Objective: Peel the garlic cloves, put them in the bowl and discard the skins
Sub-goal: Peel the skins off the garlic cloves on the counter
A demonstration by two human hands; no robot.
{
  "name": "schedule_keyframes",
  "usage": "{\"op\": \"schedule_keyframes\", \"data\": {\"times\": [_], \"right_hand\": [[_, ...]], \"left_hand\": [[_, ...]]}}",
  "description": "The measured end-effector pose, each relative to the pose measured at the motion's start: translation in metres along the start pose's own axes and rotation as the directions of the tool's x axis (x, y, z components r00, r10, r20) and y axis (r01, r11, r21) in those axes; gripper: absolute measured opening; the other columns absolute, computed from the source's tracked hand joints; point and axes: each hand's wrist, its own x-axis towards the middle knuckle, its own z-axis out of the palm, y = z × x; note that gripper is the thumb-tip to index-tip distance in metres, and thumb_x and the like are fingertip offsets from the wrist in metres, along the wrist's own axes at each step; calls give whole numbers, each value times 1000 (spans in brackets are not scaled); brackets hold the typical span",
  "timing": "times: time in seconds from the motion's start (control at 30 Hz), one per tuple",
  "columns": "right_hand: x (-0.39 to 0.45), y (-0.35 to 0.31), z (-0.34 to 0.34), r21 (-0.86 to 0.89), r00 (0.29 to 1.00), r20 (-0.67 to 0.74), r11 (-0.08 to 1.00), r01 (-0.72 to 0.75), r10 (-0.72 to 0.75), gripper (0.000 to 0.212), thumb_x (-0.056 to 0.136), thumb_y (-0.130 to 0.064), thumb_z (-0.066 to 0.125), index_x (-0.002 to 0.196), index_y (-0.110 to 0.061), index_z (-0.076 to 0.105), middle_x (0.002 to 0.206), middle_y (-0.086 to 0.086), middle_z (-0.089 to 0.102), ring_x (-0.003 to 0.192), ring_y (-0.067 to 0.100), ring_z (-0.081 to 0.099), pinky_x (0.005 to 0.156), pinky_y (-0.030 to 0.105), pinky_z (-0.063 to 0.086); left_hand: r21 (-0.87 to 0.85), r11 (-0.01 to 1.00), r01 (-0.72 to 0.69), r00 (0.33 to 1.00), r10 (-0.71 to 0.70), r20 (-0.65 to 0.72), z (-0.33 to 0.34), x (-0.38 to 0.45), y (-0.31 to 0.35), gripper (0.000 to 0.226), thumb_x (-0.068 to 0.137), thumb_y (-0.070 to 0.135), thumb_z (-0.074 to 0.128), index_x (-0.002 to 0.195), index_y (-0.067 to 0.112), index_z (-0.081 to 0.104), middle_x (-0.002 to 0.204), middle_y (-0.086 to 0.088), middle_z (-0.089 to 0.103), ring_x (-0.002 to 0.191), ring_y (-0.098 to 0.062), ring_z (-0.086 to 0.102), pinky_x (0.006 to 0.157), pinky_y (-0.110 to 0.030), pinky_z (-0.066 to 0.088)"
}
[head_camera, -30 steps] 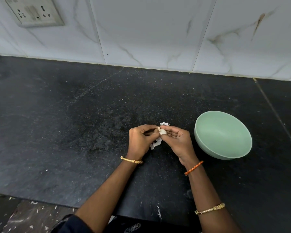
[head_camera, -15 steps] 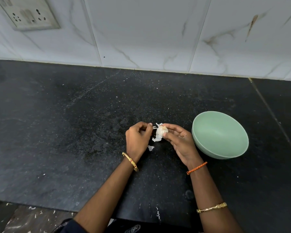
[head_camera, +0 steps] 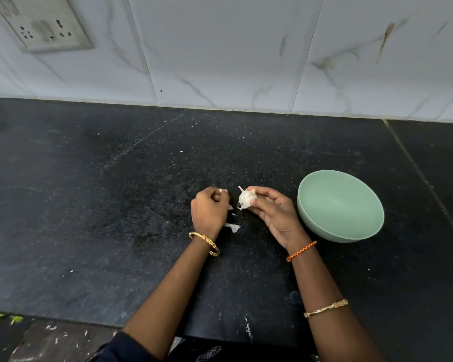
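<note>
Hands, two, held low over the black speckled stone countertop (head_camera: 115,205), just apart from each other.

Right hand (head_camera: 275,218): palm turned up, thumb and fingertips pinching a white, papery-skinned piece of garlic (head_camera: 246,199). Loose flaps of skin stick out of it toward the far side and the left. Whether it is one clove or a small cluster I cannot tell.

Left hand (head_camera: 209,211): fingers curled in toward the palm. Its back faces me, so I cannot tell whether a scrap of skin is pinched inside.

Container, one: pale green round plastic bowl (head_camera: 324,231), standing on the countertop just right of my right hand. Inside surface bare; nothing lies in it.

Loose skins: a torn white flake of garlic skin (head_camera: 232,227) on the countertop just near of my left hand, between my two wrists; smaller white bits beside the left knuckles, too small to make out.

Position of the garlic: between my hands, in the right one, near the left fingertips without touching them, left of the bowl's rim and outside it.

Worn: gold metal bangle (head_camera: 205,242) on my left wrist; orange braided thread (head_camera: 301,250) on the right wrist, a second gold bangle (head_camera: 326,308) further down that forearm.

Cut off: both forearms by the near edge; a grey wall socket plate (head_camera: 45,24) at far left, clipped at the top.
</note>
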Motion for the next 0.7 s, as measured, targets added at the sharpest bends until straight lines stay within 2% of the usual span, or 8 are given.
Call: {"op": "schedule_keyframes", "data": {"times": [0.07,0.13,0.2,0.27,0.43,0.57,0.7], "right_hand": [[-1,0,0,-22,1000,-13,1000,0,0,26,85,13,59,100,-6,66,97,8,71,86,12,70,76,23,57],[-1,0,0,-50,999,-41,999,-7,5,25,83,12,62,97,-8,67,97,11,71,88,16,71,78,25,58],[-2,0,0,-56,997,-71,998,-19,15,21,83,10,64,95,-7,67,95,12,72,86,17,71,77,25,58],[-2,0,-1,-85,995,-97,996,-35,27,21,82,9,65,94,-8,66,92,11,72,82,13,72,74,23,58],[-1,0,-4,-118,992,-95,989,-93,82,14,86,9,61,91,-4,65,94,17,71,81,17,72,73,25,59],[1,-4,-3,-262,995,-85,962,-80,59,14,83,10,62,87,-4,63,87,14,72,77,15,71,72,25,59],[5,-9,-2,-405,997,-50,912,-67,51,21,76,16,65,78,-5,59,74,13,68,60,9,66,58,19,56]], "left_hand": [[16,996,-86,996,86,21,-4,-3,4,22,88,19,62,109,20,68,88,13,65,72,-8,64,73,-24,52],[-68,980,-184,968,193,160,-6,-8,7,30,88,17,62,119,20,65,103,10,66,72,-4,64,74,-21,54],[-123,980,-154,926,187,329,-8,-15,10,30,90,20,62,119,18,66,101,9,69,77,-13,69,75,-29,58],[-128,984,-123,895,165,413,-9,-16,8,36,89,20,66,124,14,63,99,11,68,79,-17,71,76,-32,58],[-119,973,-196,868,228,442,-14,-11,7,38,84,9,70,122,10,64,112,0,69,77,-2,66,73,-10,51],[-93,969,-228,863,245,441,-13,-10,7,43,80,7,74,121,8,64,117,3,64,82,0,63,77,-7,49],[-70,963,-260,877,266,399,-10,-11,6,43,74,7,79,115,6,67,112,-3,69,84,-3,65,76,-6,48]]}}
